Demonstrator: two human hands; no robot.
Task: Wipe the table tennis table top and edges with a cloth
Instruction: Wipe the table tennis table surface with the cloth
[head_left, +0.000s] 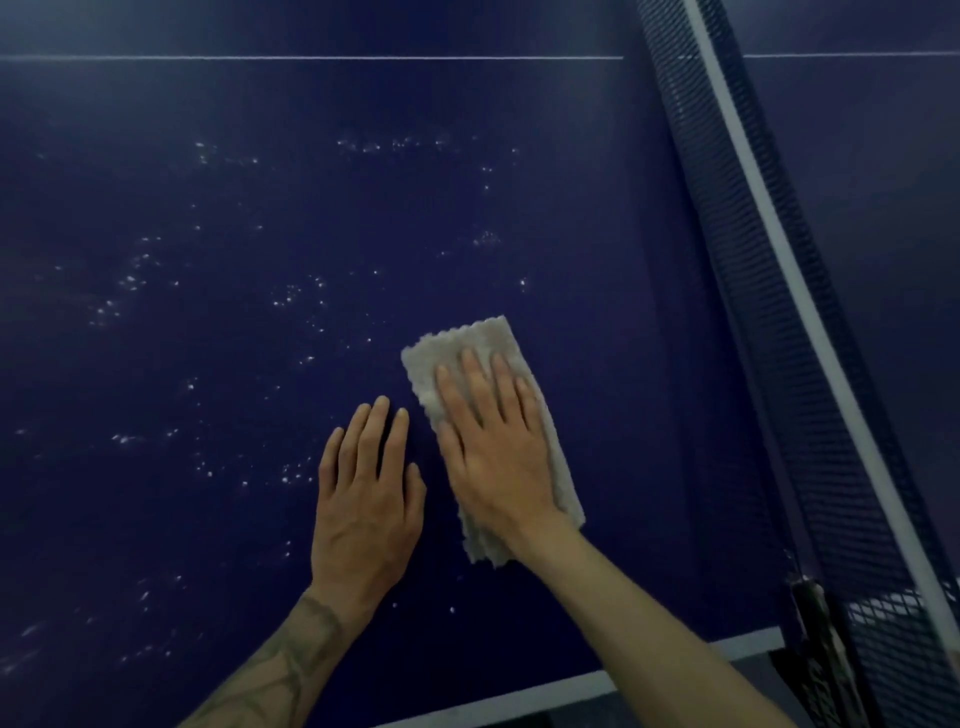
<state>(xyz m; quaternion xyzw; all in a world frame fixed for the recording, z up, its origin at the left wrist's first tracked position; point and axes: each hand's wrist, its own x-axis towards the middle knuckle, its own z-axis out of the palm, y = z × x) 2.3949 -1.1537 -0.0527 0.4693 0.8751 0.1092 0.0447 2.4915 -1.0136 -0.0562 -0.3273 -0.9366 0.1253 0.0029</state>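
Currently the person is leaning over the dark blue worktop (597, 208), close to the net (753, 312) that is running along the right side.

- Right hand (493, 447): lying flat with straight fingers, pressing down on a folded pale cloth (475, 338). It is not gripping or pinching; the palm and fingers are simply covering the cloth's middle.
- Cloth: lying on the worktop near the net, a little in from the near edge. Its scalloped far end and its near end are sticking out from under the hand.
- Left hand (363, 499): also flat, fingers straight and slightly spread, resting on the bare surface just beside the cloth and holding nothing. It is probably bracing the body.

Progress, as a judgement: wiping of the top is looking like it is under way, not near done.

- White specks (296, 296) are showing in scattered patches across the surface to the left of the hands and beyond them, so that area is likely waiting for the cloth.
- The strip between cloth and net is looking cleaner, with few specks.
- The far side beyond the thin white line (311, 57) is too dim to judge.
- The white edge stripe (571, 680) at the near side is showing no cloth on it, so the edges are probably left to do.
- The other half, past the net, is mostly out of view.
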